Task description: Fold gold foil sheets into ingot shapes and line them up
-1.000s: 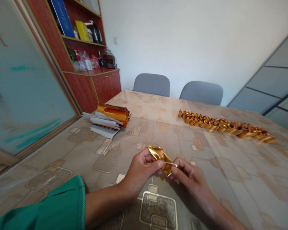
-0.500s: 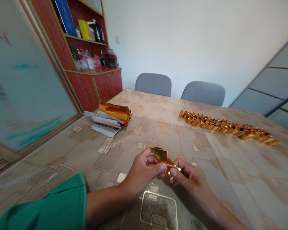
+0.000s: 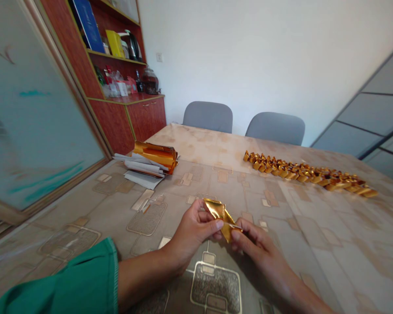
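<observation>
A partly folded piece of gold foil paper (image 3: 216, 210) is held above the table between both my hands. My left hand (image 3: 196, 231) pinches its left side, thumb on the near face and fingers behind. At the lower right corner, my right hand (image 3: 253, 237) has thumb and fingertips closed on a folded flap. Farther off at the left lies a stack of gold foil sheets (image 3: 153, 152) with grey-white backs, curled over. Rows of folded gold foil pieces (image 3: 301, 172) stand close together at the right.
A patterned cover lies over the table (image 3: 183, 183). Two grey chairs (image 3: 208, 115) stand at its far side, by the wall. A red-brown cabinet (image 3: 146, 115) with shelved items is at the back left, beside a frosted glass door (image 3: 39, 109).
The right hand has shifted slightly left, and the flap it grips now lies closer to the rest of the foil. The left hand keeps its hold.
</observation>
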### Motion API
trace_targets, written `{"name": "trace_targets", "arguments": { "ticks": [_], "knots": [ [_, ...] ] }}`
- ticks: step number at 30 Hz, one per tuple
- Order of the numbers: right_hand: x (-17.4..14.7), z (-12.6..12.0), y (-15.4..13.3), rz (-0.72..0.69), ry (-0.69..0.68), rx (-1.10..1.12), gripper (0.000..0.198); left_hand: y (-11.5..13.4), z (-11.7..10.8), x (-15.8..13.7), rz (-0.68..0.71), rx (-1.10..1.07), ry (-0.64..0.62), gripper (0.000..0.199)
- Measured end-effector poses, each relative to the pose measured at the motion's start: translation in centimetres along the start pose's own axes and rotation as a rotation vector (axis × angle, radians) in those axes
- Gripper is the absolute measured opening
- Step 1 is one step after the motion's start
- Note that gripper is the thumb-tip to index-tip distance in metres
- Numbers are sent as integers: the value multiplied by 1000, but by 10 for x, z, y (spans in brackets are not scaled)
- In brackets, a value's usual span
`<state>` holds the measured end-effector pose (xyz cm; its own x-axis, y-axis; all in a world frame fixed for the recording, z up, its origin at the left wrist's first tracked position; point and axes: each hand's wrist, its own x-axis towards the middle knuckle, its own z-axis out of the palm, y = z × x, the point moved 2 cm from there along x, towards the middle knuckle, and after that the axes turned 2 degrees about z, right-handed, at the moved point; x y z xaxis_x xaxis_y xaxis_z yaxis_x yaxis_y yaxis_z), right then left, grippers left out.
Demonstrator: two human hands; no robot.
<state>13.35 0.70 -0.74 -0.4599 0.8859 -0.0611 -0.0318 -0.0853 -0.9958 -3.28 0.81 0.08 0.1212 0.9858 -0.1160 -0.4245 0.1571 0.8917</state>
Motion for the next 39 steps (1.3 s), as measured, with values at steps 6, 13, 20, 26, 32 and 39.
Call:
{"name": "trace_targets", "arguments": {
  "ticks": [6,13,20,26,32,39],
  "knots": [
    [2,1,1,48,95,105,35,-2,-1,2,81,59,27,50],
    [6,1,-3,120,179,327,34,13,0,-1,378,539,-77,5],
    [6,4,-6,108,181,339,33,27,2,-1,954,1083,-134,6],
    [1,4,-21,3,137,188,44,31,4,-2,881,993,-97,9],
    [-2,-18,-31,-249,345,-283,10,23,-3,0,21,128,70,20],
    [-4,-7,-32,-641,28,-776,42,14,-2,-10,-357,-137,-41,34]
  ]
}}
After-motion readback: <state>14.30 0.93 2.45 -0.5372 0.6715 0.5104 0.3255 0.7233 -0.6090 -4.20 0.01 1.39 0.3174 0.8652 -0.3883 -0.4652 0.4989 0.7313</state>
